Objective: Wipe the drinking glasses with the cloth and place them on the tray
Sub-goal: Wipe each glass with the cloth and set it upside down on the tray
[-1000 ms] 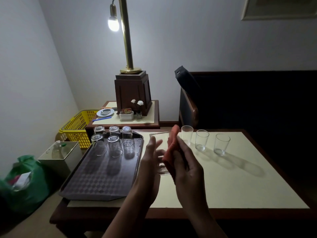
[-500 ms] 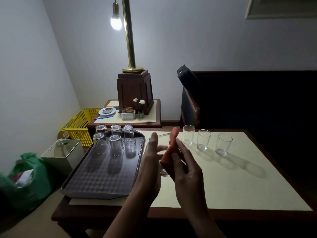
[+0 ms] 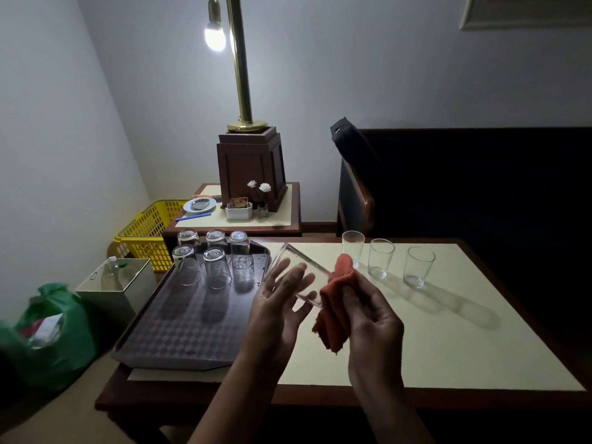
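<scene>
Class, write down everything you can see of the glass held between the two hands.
The held glass is a clear, plain, straight-sided tumbler that looks empty. It is raised above the table and tilted on its side, one end toward the tray, the other against the orange cloth. The left hand touches it with fairly straight, spread fingers. The right hand grips the cloth pressed to its right end. Which end is the rim is hard to tell.
</scene>
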Motion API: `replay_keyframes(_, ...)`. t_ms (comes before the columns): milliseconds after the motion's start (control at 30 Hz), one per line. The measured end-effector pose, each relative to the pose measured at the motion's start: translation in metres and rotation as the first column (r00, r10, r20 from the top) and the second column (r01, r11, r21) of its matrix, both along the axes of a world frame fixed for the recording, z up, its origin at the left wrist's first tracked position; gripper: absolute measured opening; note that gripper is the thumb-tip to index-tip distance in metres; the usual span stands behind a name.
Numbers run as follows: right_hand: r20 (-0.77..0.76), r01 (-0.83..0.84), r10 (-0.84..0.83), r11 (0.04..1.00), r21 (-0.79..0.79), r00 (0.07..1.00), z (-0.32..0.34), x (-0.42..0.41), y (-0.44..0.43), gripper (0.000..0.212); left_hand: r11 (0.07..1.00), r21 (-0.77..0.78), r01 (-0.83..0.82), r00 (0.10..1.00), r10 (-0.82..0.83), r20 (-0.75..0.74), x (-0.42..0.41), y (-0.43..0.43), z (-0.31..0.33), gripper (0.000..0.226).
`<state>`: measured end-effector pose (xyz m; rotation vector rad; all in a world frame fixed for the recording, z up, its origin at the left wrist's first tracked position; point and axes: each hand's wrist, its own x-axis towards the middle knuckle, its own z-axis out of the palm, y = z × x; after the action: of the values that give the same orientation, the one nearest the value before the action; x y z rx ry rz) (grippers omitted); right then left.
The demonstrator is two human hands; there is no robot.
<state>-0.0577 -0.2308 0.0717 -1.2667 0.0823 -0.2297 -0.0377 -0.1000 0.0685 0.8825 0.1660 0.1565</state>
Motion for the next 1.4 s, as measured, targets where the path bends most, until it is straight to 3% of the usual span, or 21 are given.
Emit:
replay_keyframes(67, -0.009, -0.033, 0.033, 0.999, -0.017, 0.999, -0.005, -0.005, 0.002, 0.031, 1.0, 0.015, -0.019, 1.0, 0.019, 0.0, 0.002, 0.001, 0.002, 0.083)
replay_keyframes(200, -0.002, -0.039, 0.039, 0.999, 0.002, 0.999, -0.008, -0.006, 0.003, 0.025, 0.991, 0.127, -0.033, 0.999, 0.03, 0.024, 0.002, 0.005, 0.004, 0.078)
replay_keyframes(400, 0.155, -0.078, 0.112, 0.975, -0.21, 0.982, 0.02, 0.009, 0.0, 0.031, 0.914, 0.342, 0.219, 0.968, -0.247, 0.041, -0.006, 0.005, 0.003, 0.068)
replay_keyframes(500, 0.289, -0.108, 0.219, 0.929, -0.354, 0.932, 0.041, 0.021, -0.014, 0.034, 0.839, 0.447, 0.308, 0.938, -0.346, 0.003, -0.007, 0.02, 0.012, 0.079)
replay_keyframes(567, 0.246, -0.262, 0.454, 0.793, -0.55, 0.856, 0.062, 0.031, -0.028, 0.034, 0.771, 0.525, 0.359, 0.918, -0.393, -0.051, -0.005, 0.031, 0.021, 0.088)
replay_keyframes(667, -0.081, -0.455, 0.681, 0.392, -0.8, 0.728, 0.088, 0.045, -0.042, 0.041, 0.682, 0.613, 0.398, 0.902, -0.413, -0.125, 0.004, 0.047, 0.035, 0.094)
replay_keyframes(767, -0.344, -0.62, 0.755, 0.105, -0.778, 0.559, 0.099, 0.052, -0.041, 0.066, 0.587, 0.664, 0.463, 0.876, -0.418, -0.242, 0.009, 0.047, 0.046, 0.07)
replay_keyframes(833, -0.411, -0.674, 0.762, 0.044, -0.738, 0.5, 0.096, 0.053, -0.038, 0.083, 0.549, 0.662, 0.51, 0.854, -0.417, -0.311, 0.007, 0.038, 0.046, 0.059)
replay_keyframes(1000, -0.285, -0.561, 0.7, 0.197, -0.804, 0.654, 0.076, 0.059, -0.047, 0.11, 0.584, 0.617, 0.529, 0.845, -0.428, -0.32, 0.008, 0.039, 0.03, 0.105)
replay_keyframes(1100, -0.207, -0.523, 0.628, 0.372, -0.767, 0.75, 0.067, 0.064, -0.056, 0.107, 0.66, 0.552, 0.509, 0.86, -0.416, -0.296, 0.008, 0.041, 0.023, 0.092)
replay_keyframes(1233, -0.081, -0.381, 0.392, 0.791, -0.478, 0.916, 0.042, 0.066, -0.059, 0.092, 0.843, 0.332, 0.423, 0.895, -0.332, -0.297, 0.011, 0.036, 0.018, 0.083)
replay_keyframes(1300, -0.058, -0.33, 0.332, 0.875, -0.355, 0.942, 0.029, 0.056, -0.047, 0.085, 0.918, 0.182, 0.353, 0.914, -0.297, -0.277, 0.012, 0.028, 0.018, 0.078)
replay_keyframes(1400, -0.039, -0.321, 0.325, 0.897, -0.304, 0.945, 0.011, 0.032, -0.022, 0.073, 0.954, 0.154, 0.259, 0.951, -0.223, -0.216, 0.015, 0.015, 0.014, 0.07)
